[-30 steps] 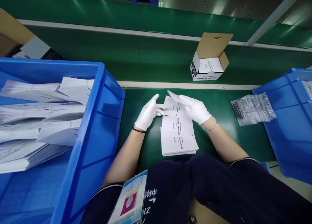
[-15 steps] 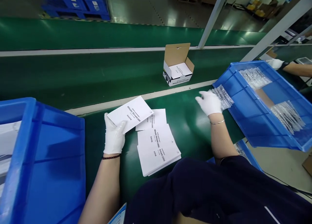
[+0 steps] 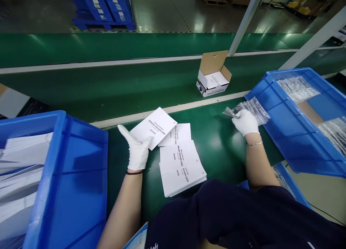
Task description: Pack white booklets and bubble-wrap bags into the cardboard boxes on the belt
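Note:
My left hand point(image 3: 137, 149), in a white glove, is spread beside a white booklet point(image 3: 154, 128) printed "Minute Stream 1000". Its thumb lies against the booklet's lower edge, and its fingers stretch away to the upper left. A second booklet point(image 3: 181, 132) peeks out below that one. Nearer to me lies a stack of the same booklets point(image 3: 181, 169). On the right, my gloved right hand point(image 3: 246, 122) has its fingers closed on a clear plastic packet point(image 3: 229, 112). More such packets point(image 3: 256, 108) lie in a row right behind the hand, against a blue bin.
An open carton point(image 3: 213, 89) with a booklet inside stands on the far ledge. A tilted blue bin point(image 3: 273, 115) with plastic packets is at right. Another blue bin point(image 3: 81, 177), holding white papers point(image 3: 23, 180), stands at left. Grey posts point(image 3: 244, 23) rise beyond the carton.
My left hand has loosened from the booklet, its fingers now spread. My right hand has reached the plastic packets and closed on one, pulling its end leftwards. The view has shifted left.

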Motion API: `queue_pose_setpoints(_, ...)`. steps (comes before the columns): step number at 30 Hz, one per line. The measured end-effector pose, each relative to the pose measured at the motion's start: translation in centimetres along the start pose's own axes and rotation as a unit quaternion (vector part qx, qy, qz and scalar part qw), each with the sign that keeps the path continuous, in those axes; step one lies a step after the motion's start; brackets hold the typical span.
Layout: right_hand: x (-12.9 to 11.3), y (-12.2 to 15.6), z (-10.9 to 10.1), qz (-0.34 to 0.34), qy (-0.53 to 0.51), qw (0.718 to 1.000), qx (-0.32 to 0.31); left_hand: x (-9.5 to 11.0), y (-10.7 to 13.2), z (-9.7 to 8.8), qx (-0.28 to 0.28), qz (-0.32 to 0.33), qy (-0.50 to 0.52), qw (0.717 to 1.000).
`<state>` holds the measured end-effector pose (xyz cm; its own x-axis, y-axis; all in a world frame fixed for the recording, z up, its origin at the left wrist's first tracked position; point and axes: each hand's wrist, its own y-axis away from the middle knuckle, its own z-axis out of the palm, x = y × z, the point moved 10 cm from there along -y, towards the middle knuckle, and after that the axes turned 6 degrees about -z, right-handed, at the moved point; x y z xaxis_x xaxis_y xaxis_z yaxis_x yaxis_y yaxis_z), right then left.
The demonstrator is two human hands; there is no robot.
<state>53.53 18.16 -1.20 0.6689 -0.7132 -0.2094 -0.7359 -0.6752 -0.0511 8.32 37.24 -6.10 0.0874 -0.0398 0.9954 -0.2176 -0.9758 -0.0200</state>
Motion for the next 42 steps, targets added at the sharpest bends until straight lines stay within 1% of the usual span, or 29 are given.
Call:
queue_pose_setpoints(2,-1.2,-0.5,0.6,0.006,-0.133,0.991,0.012,-0.5,-0.4,-0.4,0.012,0.009,0.010,1.000)
queue_pose_setpoints(3,-2.3,-0.8,1.1,-0.008,-0.212,0.977,0.015,-1.0,-0.7,-0.5,0.012,0.007,0.029,0.999)
queue_pose_setpoints(4,-3.8,-1.0,1.8,-0.033,-0.300,0.953,0.006,-1.6,-0.9,-0.6,0.008,-0.004,0.052,0.999)
queue_pose_setpoints(5,-5.6,-1.0,2.7,-0.060,-0.394,0.917,-0.020,-2.3,-1.1,-0.7,0.006,-0.020,0.073,0.997)
queue_pose_setpoints(7,-9.2,-0.4,5.2,-0.088,-0.556,0.819,-0.108,-3.6,-1.4,-0.9,0.011,-0.057,0.098,0.993)
queue_pose_setpoints(8,-10.6,0.2,6.5,-0.085,-0.603,0.778,-0.156,-4.0,-1.4,-1.0,0.013,-0.072,0.098,0.992)
queue_pose_setpoints(9,-11.7,0.9,7.7,-0.079,-0.622,0.753,-0.200,-4.2,-1.4,-1.1,0.013,-0.083,0.096,0.992)
queue_pose_setpoints(10,-12.4,1.5,8.8,-0.075,-0.619,0.746,-0.232,-4.2,-1.4,-1.1,0.007,-0.090,0.092,0.992)
queue_pose_setpoints(12,-13.0,2.6,10.3,-0.077,-0.592,0.755,-0.272,-3.9,-1.3,-0.9,-0.012,-0.101,0.088,0.991)
queue_pose_setpoints(13,-13.1,2.9,10.7,-0.078,-0.585,0.757,-0.280,-3.7,-1.2,-0.8,-0.018,-0.108,0.082,0.991)
queue_pose_setpoints(14,-13.0,3.1,10.9,-0.072,-0.590,0.755,-0.279,-3.5,-1.1,-0.8,-0.018,-0.115,0.074,0.990)
queue_pose_setpoints(17,-12.4,2.6,10.8,-0.034,-0.649,0.720,-0.242,-3.3,-1.0,-1.4,0.006,-0.129,0.039,0.991)
queue_pose_setpoints(19,-12.0,1.9,10.6,-0.025,-0.678,0.704,-0.209,-3.2,-1.1,-1.6,0.015,-0.130,0.039,0.991)
queue_pose_setpoints(21,-11.7,1.2,10.6,-0.021,-0.694,0.695,-0.189,-3.2,-1.1,-1.9,0.021,-0.125,0.053,0.990)
queue_pose_setpoints(24,-10.9,0.5,11.9,0.022,-0.703,0.685,-0.192,-3.4,-1.3,-2.3,0.035,-0.121,0.089,0.988)
queue_pose_setpoints(27,-9.9,0.1,13.0,0.072,-0.710,0.676,-0.185,-4.1,-1.3,-2.4,0.049,-0.153,0.115,0.980)
queue_pose_setpoints(29,-9.8,0.1,13.1,0.085,-0.718,0.667,-0.179,-4.4,-1.3,-2.5,0.064,-0.176,0.124,0.975)
queue_pose_setpoints(31,-10.2,0.4,12.9,0.082,-0.726,0.656,-0.190,-4.1,-1.4,-2.4,0.070,-0.174,0.154,0.970)
queue_pose_setpoints(32,-10.5,0.6,12.7,0.075,-0.729,0.651,-0.198,-3.9,-1.5,-2.1,0.062,-0.166,0.176,0.968)
queue_pose_setpoints(34,-11.2,1.0,12.2,0.052,-0.731,0.647,-0.211,-3.2,-1.7,-1.4,0.029,-0.142,0.217,0.965)
queue_pose_setpoints(37,-12.0,1.4,11.3,0.014,-0.727,0.652,-0.214,-2.5,-1.8,-0.6,-0.011,-0.101,0.241,0.965)
queue_pose_setpoints(39,-12.2,1.5,11.1,0.000,-0.724,0.656,-0.213,-2.7,-1.8,-0.6,-0.012,-0.081,0.244,0.966)
queue_pose_setpoints(42,-12.2,1.5,11.3,-0.011,-0.719,0.661,-0.214,-3.6,-1.7,-0.9,0.009,-0.091,0.223,0.971)
